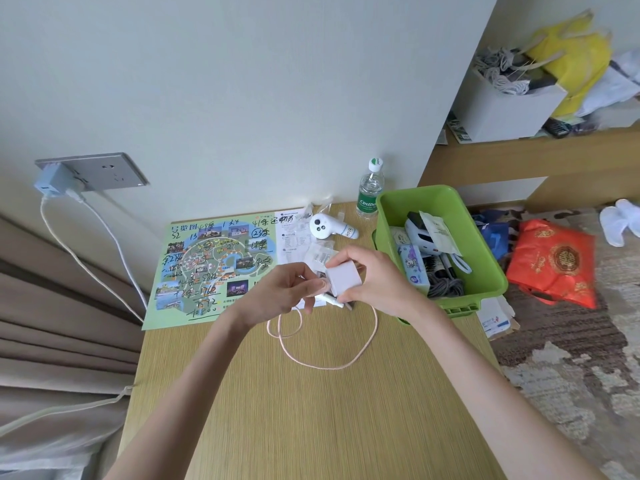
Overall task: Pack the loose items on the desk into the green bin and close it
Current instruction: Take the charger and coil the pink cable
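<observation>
Both hands up over mid-desk (311, 410), meeting just left of the green bin (485, 271).

Right hand (377, 282): fingers wrapped around a small white charger block (341, 279), thumb on top. Left hand (280, 292): fingertips pinched on something small right against the block's left face, likely the cable end, but the contact is too hidden to confirm. A white plug end (330, 301) sticks out under the two hands.

Pink cable (346, 362) hangs from the hands and loops on the desk at 6 o'clock from them, one big loop and a smaller one at its 10 o'clock.

Green bin sits at 3 o'clock from the hands, on the desk's right edge, open, no lid on it. Inside: white device, paper packet, purple tissue pack (412, 265), grey cord (446, 285), black marker.

Loose on the desk:
- white handheld controller (327, 227) at 12 o'clock from the hands
- clear plastic wrappers around and below it
- water bottle (370, 192), upright, at 1 o'clock, just beside the bin's far-left corner
- green map sheet (214, 268) with handwriting at 9–10 o'clock, white paper slip on its right edge

Red bag (554, 265) on the floor at 3 o'clock beyond the bin.
</observation>
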The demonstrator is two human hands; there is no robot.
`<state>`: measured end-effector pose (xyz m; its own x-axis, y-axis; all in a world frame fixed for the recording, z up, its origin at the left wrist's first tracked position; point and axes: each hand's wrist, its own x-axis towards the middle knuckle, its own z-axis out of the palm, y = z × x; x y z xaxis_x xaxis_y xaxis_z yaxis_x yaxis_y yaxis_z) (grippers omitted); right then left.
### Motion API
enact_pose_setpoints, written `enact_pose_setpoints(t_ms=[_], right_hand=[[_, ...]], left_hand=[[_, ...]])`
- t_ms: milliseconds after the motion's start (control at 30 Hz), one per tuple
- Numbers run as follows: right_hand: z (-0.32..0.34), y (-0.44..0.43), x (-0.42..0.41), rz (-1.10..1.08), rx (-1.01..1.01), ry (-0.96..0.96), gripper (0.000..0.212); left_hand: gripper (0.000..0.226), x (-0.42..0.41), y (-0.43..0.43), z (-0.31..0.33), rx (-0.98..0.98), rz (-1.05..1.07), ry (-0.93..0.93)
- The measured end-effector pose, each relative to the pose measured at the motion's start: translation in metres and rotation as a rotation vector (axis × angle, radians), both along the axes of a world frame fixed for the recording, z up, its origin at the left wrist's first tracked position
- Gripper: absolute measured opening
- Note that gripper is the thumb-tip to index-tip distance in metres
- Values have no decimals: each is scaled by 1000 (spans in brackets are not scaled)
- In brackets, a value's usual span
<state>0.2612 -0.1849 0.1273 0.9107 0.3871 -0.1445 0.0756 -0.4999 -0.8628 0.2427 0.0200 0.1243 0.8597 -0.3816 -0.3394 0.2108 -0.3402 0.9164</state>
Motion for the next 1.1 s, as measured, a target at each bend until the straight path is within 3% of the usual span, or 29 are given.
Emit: enact_pose_setpoints(t_ms=[267, 533, 633, 733, 900, 1000, 1100], right_hand=[[2, 2, 0, -5, -10, -40, 50], [13, 6, 11, 115, 66, -109, 60], [10, 12, 8, 23, 163, -122, 68], [1, 19, 7, -106, 293, -44, 77], [-22, 44, -10, 131, 303, 268, 60], [-35, 66, -22, 237, 244, 238, 36], [-43, 71, -27, 250, 190, 194, 4]], left_hand=[[21, 3, 2, 3, 7, -31, 25], [43, 11, 8, 25, 47, -117, 77], [42, 13, 9, 32, 51, -65, -5], [37, 13, 13, 33, -72, 41, -45], [30, 13, 11, 35, -365, 209, 0], [32, 15, 12, 38, -478, 269, 33], [28, 15, 21, 42, -467, 355, 6]])
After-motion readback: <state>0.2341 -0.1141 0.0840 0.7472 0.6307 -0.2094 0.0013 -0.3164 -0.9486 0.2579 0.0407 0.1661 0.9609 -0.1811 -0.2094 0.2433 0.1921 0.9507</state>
